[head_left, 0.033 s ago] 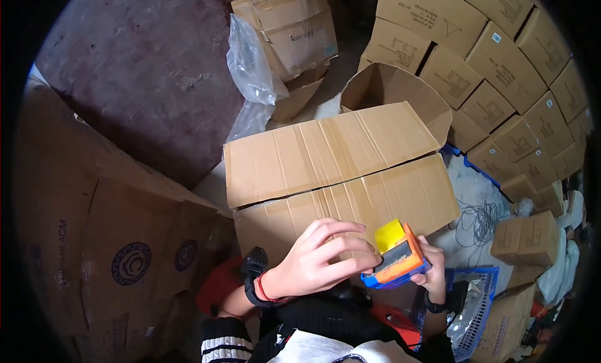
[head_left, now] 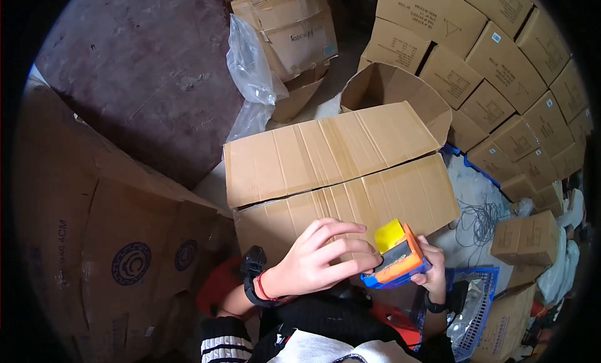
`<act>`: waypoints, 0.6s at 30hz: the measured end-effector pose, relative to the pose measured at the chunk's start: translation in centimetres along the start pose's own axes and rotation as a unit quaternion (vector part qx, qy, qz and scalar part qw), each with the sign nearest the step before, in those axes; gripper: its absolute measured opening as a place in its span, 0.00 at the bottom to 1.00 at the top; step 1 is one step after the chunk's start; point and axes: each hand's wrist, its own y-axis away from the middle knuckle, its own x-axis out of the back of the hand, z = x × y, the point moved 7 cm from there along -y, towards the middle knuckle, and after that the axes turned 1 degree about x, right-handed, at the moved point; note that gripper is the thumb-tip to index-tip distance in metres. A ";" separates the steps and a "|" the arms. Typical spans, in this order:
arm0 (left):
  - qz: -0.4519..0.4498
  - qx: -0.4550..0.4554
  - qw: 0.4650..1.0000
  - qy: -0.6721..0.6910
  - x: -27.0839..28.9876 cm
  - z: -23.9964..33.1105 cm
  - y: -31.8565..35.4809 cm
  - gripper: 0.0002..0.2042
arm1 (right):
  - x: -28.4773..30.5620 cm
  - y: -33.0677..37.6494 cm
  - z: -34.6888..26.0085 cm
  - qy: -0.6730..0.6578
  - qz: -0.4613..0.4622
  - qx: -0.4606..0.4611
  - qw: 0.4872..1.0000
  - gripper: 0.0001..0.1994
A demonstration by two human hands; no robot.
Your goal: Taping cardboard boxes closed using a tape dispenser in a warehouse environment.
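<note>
Low in front of me, my right hand (head_left: 432, 269) grips a small orange and blue box (head_left: 404, 269) by its right side, fingers wrapped behind it. The box is tilted, and a yellow flap (head_left: 389, 235) stands up at its far edge. Its upper face shows a dark grey area; I cannot tell whether that is a hollow or a panel. From the left, my left hand (head_left: 328, 256) reaches over with fingers stretched and apart, its lower fingertips touching the box's left end. What lies under those fingertips is hidden.
A large closed cardboard carton (head_left: 332, 156) stands just beyond my hands. Tall cartons (head_left: 138, 250) rise on the left, and stacked boxes (head_left: 482, 75) fill the far right. A blue crate (head_left: 485, 319) sits at lower right, near tangled black cable (head_left: 479, 225). Clear plastic sheeting (head_left: 250, 62) hangs beyond.
</note>
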 end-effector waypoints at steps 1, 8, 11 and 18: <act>0.005 -0.003 1.000 0.003 0.2 0.0 -0.1 0.11 | 0.0 0.0 0.0 0.000 0.001 0.000 1.000 0.35; 0.034 -0.096 0.987 -0.125 0.1 1.2 -0.4 0.11 | 0.1 0.3 0.7 -0.026 -0.021 -0.055 0.998 0.32; 0.049 -0.112 0.983 -0.136 0.0 1.2 -0.3 0.11 | 0.0 0.4 0.9 -0.058 -0.039 -0.075 0.995 0.29; 0.063 -0.113 0.981 -0.147 -0.1 1.1 -0.2 0.11 | 0.1 0.4 1.2 -0.073 -0.041 -0.104 0.991 0.29</act>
